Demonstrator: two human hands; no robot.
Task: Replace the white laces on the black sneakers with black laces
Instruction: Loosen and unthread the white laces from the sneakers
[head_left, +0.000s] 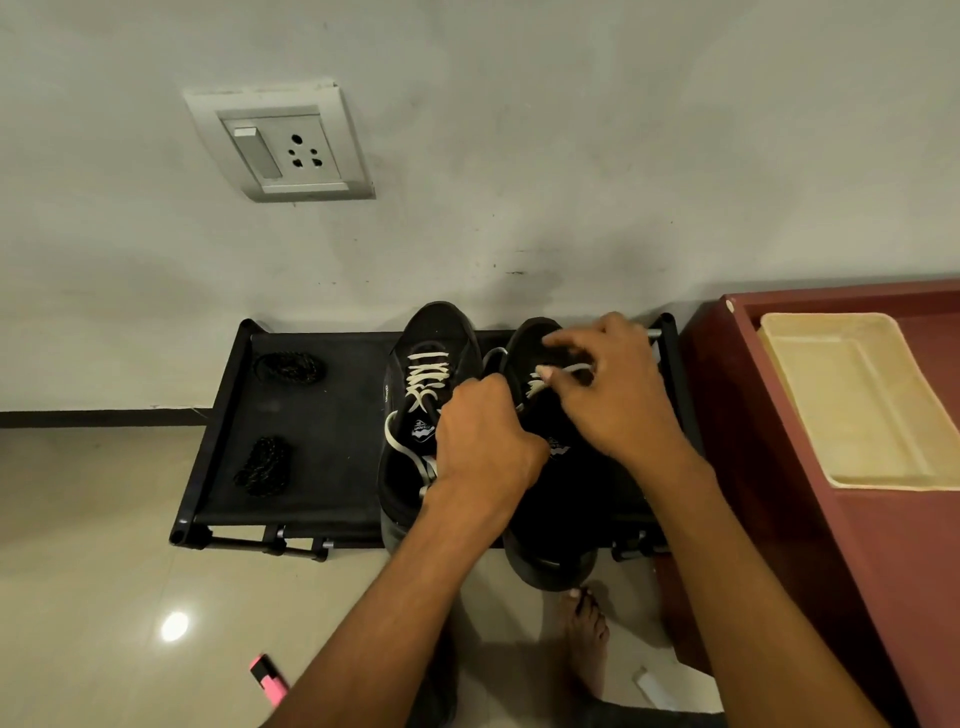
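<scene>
Head view. Two black sneakers stand side by side on a low black rack (311, 415) against the wall, toes toward the wall. Both hands work over the right sneaker (550, 499).

The right hand (618, 395) hovers over that shoe's forefoot, thumb and forefinger pinching a loop of its white lace (569, 370), the other fingers spread clear. The grip appears chosen to draw the lace up out of the upper eyelets.

The left hand (488, 441) sits just beside and below the right hand, knuckles up and fingers curled down at the shoe's tongue. What it holds is hidden under the hand; it looks to be steadying the shoe or gripping the lace, but this cannot be confirmed.

To the left of the left hand, the left sneaker (426, 405) carries its white lace (426, 379) through the eyelets, ends loose and untied.

Well to the left of both hands, two coiled black laces (288, 366) (262, 466) lie apart on the rack, within reach for the threading stage.

Judgement: removal on the right shoe is under way; no black lace is yet fitted.

To the right of the right hand, a cream tray (857, 400) rests on a reddish cabinet (737, 467).
</scene>
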